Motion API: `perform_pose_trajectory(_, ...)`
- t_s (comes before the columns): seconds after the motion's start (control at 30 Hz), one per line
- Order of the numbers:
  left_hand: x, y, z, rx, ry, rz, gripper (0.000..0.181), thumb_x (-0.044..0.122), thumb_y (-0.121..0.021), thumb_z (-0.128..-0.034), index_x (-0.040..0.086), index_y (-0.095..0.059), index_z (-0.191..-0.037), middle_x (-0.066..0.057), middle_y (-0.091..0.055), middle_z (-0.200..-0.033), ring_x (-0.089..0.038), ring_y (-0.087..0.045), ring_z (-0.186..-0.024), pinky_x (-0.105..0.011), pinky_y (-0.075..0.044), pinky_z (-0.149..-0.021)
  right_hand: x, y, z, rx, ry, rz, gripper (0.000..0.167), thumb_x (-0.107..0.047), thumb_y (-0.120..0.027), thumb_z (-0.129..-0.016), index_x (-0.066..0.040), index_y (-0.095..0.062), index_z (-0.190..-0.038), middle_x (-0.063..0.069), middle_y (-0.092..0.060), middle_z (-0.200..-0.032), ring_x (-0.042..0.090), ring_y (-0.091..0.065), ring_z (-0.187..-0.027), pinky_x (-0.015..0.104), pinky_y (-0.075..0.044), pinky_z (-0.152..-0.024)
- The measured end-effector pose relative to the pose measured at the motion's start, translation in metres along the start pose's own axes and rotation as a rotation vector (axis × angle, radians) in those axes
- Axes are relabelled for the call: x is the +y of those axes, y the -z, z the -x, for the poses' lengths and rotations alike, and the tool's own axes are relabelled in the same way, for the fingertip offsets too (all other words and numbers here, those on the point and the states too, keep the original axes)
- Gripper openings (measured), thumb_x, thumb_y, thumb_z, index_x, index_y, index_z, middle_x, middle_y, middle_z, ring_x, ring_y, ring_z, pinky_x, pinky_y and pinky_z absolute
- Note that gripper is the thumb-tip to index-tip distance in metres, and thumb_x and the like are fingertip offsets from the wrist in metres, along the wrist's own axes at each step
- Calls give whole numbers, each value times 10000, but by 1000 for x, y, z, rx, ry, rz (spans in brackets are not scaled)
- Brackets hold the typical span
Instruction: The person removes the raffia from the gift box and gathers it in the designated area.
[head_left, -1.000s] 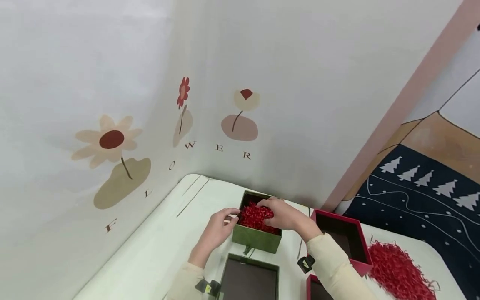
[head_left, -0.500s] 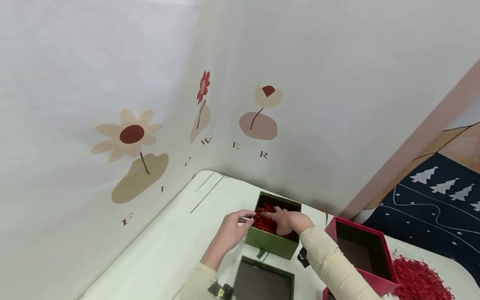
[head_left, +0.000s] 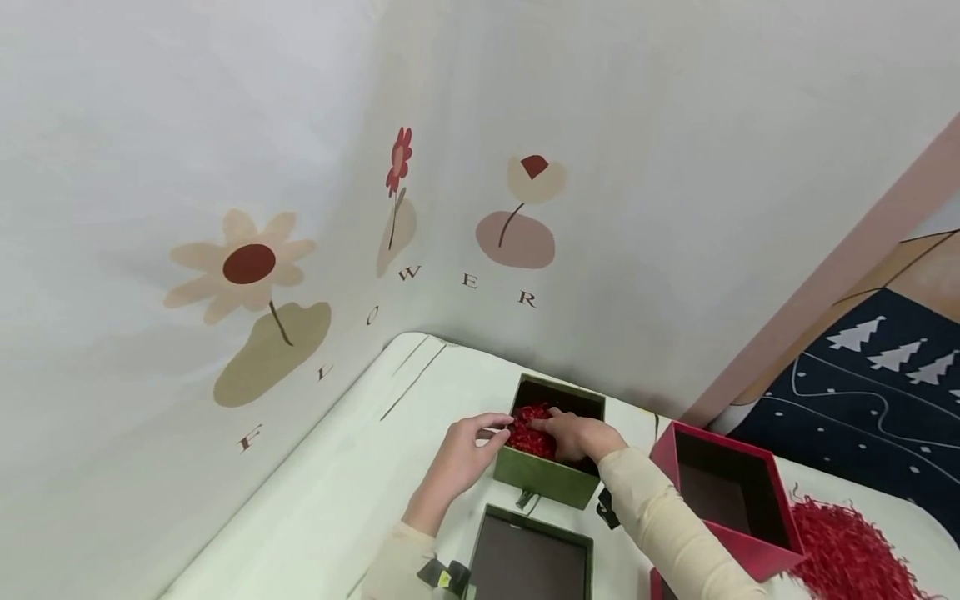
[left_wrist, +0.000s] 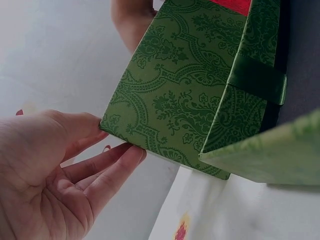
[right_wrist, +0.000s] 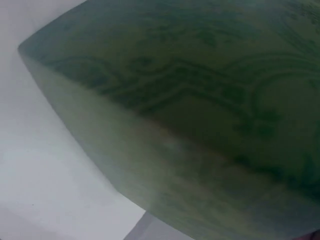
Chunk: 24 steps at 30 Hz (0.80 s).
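Observation:
A green patterned box [head_left: 546, 478] with a raised rim stands on the white table. Red shredded paper [head_left: 534, 446] lies inside it, mostly at its left part. My right hand [head_left: 577, 437] reaches in over the right side, forefinger extended onto the paper; its other fingertips are partly hidden. At the left wall, the fingertips of my left hand [head_left: 467, 454] touch the box, with a gap between thumb and forefinger. The left wrist view shows this hand [left_wrist: 65, 175] at a corner of the box [left_wrist: 175, 90]. Only blurred green box wall [right_wrist: 200, 110] fills the right wrist view.
In front sits a green-rimmed tray-like piece [head_left: 528, 558] with a dark inside, a green ribbon [head_left: 527, 500] between it and the box. To the right stand a red box [head_left: 750, 546] and a heap of red shredded paper [head_left: 851, 550]. Printed cloth walls rise behind.
My right hand has turned and flattened over the paper, pointing left, where earlier its fingers arched over it. The left hand stays at the box's left side. The head view has shifted.

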<state>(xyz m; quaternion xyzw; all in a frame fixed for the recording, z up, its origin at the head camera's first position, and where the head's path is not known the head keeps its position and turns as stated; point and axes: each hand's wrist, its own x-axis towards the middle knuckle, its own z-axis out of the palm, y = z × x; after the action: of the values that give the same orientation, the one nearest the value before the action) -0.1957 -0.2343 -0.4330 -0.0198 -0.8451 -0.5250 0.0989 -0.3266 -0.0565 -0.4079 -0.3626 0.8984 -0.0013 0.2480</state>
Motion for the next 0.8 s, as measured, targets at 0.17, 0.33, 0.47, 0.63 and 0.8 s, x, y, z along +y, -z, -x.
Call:
perform_pose_trajectory(0.17, 2, 3, -3, 9, -11, 5, 270, 174, -617, -1053, 79, -722, -1284, -125, -705, -1277, -346, -695, -1116, -458, -598, -896, 4, 4, -4, 89, 113, 38, 477, -12, -749, -904, -74, -663, -1369, 231, -613, -1322, 369, -600, -1230, 485, -543, -974)
perform_pose_trajectory(0.33, 2, 3, -1, 5, 0, 7, 268, 174, -618, -1052, 93, -722, -1286, -123, -708, -1266, -351, -690, -1122, -466, -593, -904, 9, 1, -7, 160, 218, 9, 223, 42, -744, -873, -70, -751, -1066, 30, -654, -888, 168, -626, -826, 354, -563, -776)
perform_pose_trajectory(0.47, 1, 2, 0, -1, 3, 6, 269, 183, -621, -1052, 100, -721, -1288, -124, -707, -1266, -356, -687, -1126, -471, -593, -902, 10, -1, -5, 175, 221, -39, 193, 75, -721, -877, -113, -728, -919, -31, -634, -783, 94, -572, -720, 308, -531, -694)
perform_pose_trajectory(0.63, 0, 2, 1, 0, -1, 2, 267, 179, -621, -1051, 98, -723, -1285, -131, -707, -1264, -357, -688, -1122, -477, -593, -901, 8, -3, -5, 189, 194, -69, 196, 77, -713, -895, -116, -719, -856, -45, -609, -739, 94, -531, -681, 307, -506, -664)
perform_pose_trajectory(0.8, 1, 1, 2, -4, -7, -4, 263, 181, -621, -1052, 100, -723, -1281, -120, -712, -1251, -356, -691, -1113, -474, -590, -908, 7, -6, -4, 209, 163, -69, 196, 94, -704, -896, -100, -729, -893, -14, -620, -773, 116, -530, -702, 326, -497, -667)
